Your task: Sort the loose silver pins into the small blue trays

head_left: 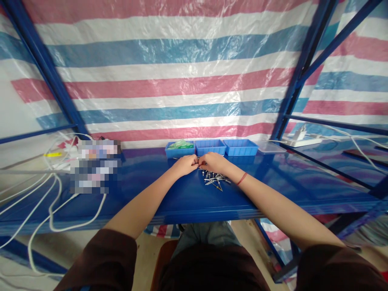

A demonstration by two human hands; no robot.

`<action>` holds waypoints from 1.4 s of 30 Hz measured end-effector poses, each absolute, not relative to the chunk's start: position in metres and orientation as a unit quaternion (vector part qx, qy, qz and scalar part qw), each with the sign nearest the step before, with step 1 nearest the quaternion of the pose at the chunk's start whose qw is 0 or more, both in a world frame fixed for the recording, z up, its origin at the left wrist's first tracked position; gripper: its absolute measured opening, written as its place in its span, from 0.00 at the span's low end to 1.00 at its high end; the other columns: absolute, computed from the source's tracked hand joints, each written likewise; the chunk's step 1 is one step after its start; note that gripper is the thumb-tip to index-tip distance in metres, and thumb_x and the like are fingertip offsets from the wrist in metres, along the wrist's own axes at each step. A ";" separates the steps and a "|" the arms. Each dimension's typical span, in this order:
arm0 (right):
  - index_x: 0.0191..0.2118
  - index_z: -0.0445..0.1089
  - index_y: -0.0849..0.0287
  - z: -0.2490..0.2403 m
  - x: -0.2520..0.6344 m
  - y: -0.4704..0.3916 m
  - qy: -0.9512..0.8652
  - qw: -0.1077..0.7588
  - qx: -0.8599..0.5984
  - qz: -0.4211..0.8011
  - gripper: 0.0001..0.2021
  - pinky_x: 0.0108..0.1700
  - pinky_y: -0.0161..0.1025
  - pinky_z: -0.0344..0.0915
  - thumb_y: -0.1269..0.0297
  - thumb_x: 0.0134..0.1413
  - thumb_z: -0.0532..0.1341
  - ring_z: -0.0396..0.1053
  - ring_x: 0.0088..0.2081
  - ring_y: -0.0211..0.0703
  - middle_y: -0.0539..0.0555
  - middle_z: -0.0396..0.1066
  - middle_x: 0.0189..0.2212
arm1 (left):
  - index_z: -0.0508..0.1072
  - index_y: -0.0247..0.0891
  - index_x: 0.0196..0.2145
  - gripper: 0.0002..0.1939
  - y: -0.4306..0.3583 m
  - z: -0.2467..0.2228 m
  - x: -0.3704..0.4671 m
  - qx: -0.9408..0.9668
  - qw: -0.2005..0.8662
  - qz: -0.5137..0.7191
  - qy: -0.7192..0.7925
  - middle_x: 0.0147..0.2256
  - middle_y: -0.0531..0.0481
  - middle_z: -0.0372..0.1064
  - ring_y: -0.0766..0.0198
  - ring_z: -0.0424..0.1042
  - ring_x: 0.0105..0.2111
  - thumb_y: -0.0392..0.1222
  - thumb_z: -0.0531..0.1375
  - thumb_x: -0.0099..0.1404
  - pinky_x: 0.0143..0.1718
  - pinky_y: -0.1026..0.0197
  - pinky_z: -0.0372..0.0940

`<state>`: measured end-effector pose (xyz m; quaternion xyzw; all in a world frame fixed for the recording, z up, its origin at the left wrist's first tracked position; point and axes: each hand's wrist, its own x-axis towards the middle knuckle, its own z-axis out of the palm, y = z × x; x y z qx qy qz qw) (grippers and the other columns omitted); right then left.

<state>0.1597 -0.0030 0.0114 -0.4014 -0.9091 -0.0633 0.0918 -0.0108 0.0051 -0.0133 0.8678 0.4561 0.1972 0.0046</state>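
Observation:
My left hand (187, 165) and my right hand (213, 162) are close together over the blue table, just in front of the bins. Both have their fingers pinched. Whatever lies between the fingertips is too small and too hidden to make out. Below my right hand is a loose pile of silvery blind rivets (214, 178), partly covered by that hand. Thin metal pieces also show just behind my hands. A blue bin (180, 152) at the back left holds green plastic-looking pieces (181, 144). The middle blue bin (210, 146) has little visible inside, and the right blue bin (241, 148) stands beside it.
A clear plastic lid or tray (272, 147) lies right of the bins. White power strip (303, 139) and cables are farther right. White cables (57, 202) hang over the left end of the blue table (145, 186). Blue metal posts (295, 81) and a striped sheet (182, 89) stand behind.

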 end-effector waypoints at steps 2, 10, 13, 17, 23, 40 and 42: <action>0.36 0.74 0.56 0.011 0.160 -0.002 -0.916 0.093 -0.386 -0.066 0.09 0.35 0.34 0.58 0.67 0.52 0.57 0.71 0.38 0.44 0.54 0.75 0.35 | 0.68 0.36 0.29 0.04 0.006 -0.014 -0.011 0.862 0.020 0.205 0.464 0.28 0.50 0.70 0.63 0.69 0.28 0.39 0.56 0.58 0.31 0.64 0.60; 0.32 0.71 0.61 0.006 0.158 0.005 -0.932 0.143 -0.325 -0.070 0.09 0.37 0.35 0.58 0.71 0.53 0.54 0.68 0.36 0.42 0.57 0.73 0.32 | 0.70 0.36 0.27 0.08 0.009 -0.010 -0.015 0.873 0.042 0.204 0.442 0.28 0.49 0.71 0.62 0.69 0.29 0.40 0.53 0.60 0.33 0.63 0.61; 0.37 0.68 0.63 0.008 0.161 0.007 -0.910 0.235 -0.342 -0.014 0.09 0.34 0.34 0.57 0.72 0.54 0.51 0.66 0.30 0.38 0.54 0.72 0.28 | 0.71 0.36 0.31 0.10 0.009 -0.009 -0.016 0.864 0.057 0.233 0.442 0.28 0.50 0.71 0.63 0.68 0.29 0.38 0.50 0.61 0.35 0.62 0.61; 0.35 0.68 0.62 0.011 0.165 0.010 -0.879 0.318 -0.351 0.058 0.08 0.34 0.34 0.58 0.71 0.54 0.52 0.66 0.29 0.37 0.53 0.72 0.29 | 0.71 0.37 0.37 0.12 0.010 -0.008 -0.014 0.827 0.163 0.307 0.442 0.31 0.51 0.71 0.65 0.69 0.28 0.42 0.51 0.62 0.34 0.63 0.62; 0.34 0.68 0.62 0.007 0.168 0.018 -0.834 0.411 -0.329 0.163 0.06 0.36 0.36 0.63 0.69 0.49 0.57 0.68 0.31 0.38 0.53 0.72 0.30 | 0.71 0.35 0.34 0.18 0.010 -0.010 -0.011 0.808 0.232 0.350 0.413 0.29 0.50 0.70 0.66 0.68 0.25 0.53 0.51 0.62 0.29 0.64 0.62; 0.31 0.71 0.64 0.003 0.162 0.018 -0.738 0.496 -0.353 0.292 0.13 0.37 0.38 0.65 0.57 0.43 0.62 0.69 0.30 0.38 0.54 0.73 0.28 | 0.68 0.36 0.39 0.15 0.007 -0.015 -0.004 0.782 0.257 0.391 0.412 0.31 0.51 0.69 0.68 0.69 0.25 0.49 0.52 0.62 0.31 0.64 0.65; 0.32 0.72 0.64 0.004 0.162 0.018 -0.742 0.489 -0.350 0.295 0.13 0.39 0.39 0.66 0.57 0.44 0.62 0.70 0.32 0.40 0.55 0.74 0.30 | 0.68 0.35 0.39 0.15 0.008 -0.015 -0.004 0.784 0.243 0.395 0.412 0.31 0.51 0.69 0.68 0.69 0.25 0.48 0.52 0.62 0.31 0.64 0.65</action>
